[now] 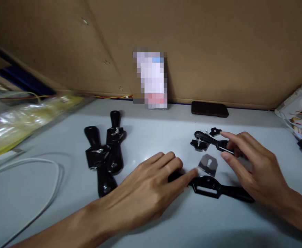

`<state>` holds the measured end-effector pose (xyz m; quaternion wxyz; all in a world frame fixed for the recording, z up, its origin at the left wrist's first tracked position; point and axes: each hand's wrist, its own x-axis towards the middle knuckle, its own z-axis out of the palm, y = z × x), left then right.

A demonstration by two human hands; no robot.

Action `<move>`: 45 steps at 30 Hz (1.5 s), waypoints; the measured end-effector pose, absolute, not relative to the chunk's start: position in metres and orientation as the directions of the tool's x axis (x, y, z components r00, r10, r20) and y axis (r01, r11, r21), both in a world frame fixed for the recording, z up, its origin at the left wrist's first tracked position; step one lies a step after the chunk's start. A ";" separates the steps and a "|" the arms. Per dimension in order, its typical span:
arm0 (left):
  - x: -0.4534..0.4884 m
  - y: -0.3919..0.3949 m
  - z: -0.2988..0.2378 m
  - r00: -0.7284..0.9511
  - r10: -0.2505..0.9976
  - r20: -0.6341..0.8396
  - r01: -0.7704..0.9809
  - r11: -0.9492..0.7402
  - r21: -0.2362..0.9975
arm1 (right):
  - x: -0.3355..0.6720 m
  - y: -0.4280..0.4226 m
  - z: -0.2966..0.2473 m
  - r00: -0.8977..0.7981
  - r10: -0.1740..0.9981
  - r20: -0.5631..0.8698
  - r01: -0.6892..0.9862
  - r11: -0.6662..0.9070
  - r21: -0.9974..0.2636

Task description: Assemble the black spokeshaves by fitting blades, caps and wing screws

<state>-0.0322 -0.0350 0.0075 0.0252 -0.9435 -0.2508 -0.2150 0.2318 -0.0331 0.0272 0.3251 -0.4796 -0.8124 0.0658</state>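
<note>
My left hand (156,184) lies over one handle of a black spokeshave body (206,184), its forefinger and thumb closed on it near the slotted middle. The forefinger's tip comes close to a flat metal blade (208,164) with a keyhole slot, lying just behind. Fingers apart, my right hand (254,163) hovers over a second spokeshave body (210,137), partly hiding it. Its forefinger points at a small black cap (215,131); whether it touches cannot be told. Beside that body sits another black cap with a screw (199,144).
Two assembled spokeshaves (99,155) lie crossed left of centre. A phone-like screen (153,79), blurred out, leans on the cardboard wall (218,51). A dark flat case (210,109) lies at the back. Left are a white cable (55,182) and plastic bags (37,120).
</note>
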 end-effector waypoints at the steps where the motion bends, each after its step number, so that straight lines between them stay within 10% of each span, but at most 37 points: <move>1: -0.035 -0.032 0.010 0.745 0.491 0.452 0.541 -0.841 0.021 | 0.233 -0.034 0.028 -0.355 0.787 0.504 0.732 0.569 -0.374; 4: -0.053 -0.016 0.026 0.620 0.608 0.495 0.747 -0.651 -0.137 | 0.234 -0.039 0.027 -0.496 0.693 0.523 0.679 0.685 -0.264; 10: -0.083 0.005 0.054 0.088 0.989 0.121 0.927 -0.037 -0.373 | 0.226 -0.049 0.003 -0.736 0.573 0.361 0.593 0.803 -0.066; 19: -0.092 0.011 0.030 0.177 0.984 -0.014 0.943 -0.173 -0.285 | 0.245 -0.034 -0.006 -0.760 0.626 0.177 0.648 0.750 0.129; 28: -0.056 -0.020 0.039 0.566 0.812 0.142 0.661 -0.550 0.510 | 0.264 -0.021 0.003 -0.690 0.668 0.279 0.724 0.648 0.239; 34: -0.059 -0.006 0.015 0.695 0.662 0.281 0.667 -0.739 0.094 | 0.236 -0.040 0.019 -0.599 0.687 0.411 0.746 0.665 -0.025; 45: -0.035 -0.036 0.009 0.839 0.445 0.313 0.428 -0.895 0.126 | 0.219 -0.054 0.017 -0.656 0.595 0.464 0.565 0.795 -0.220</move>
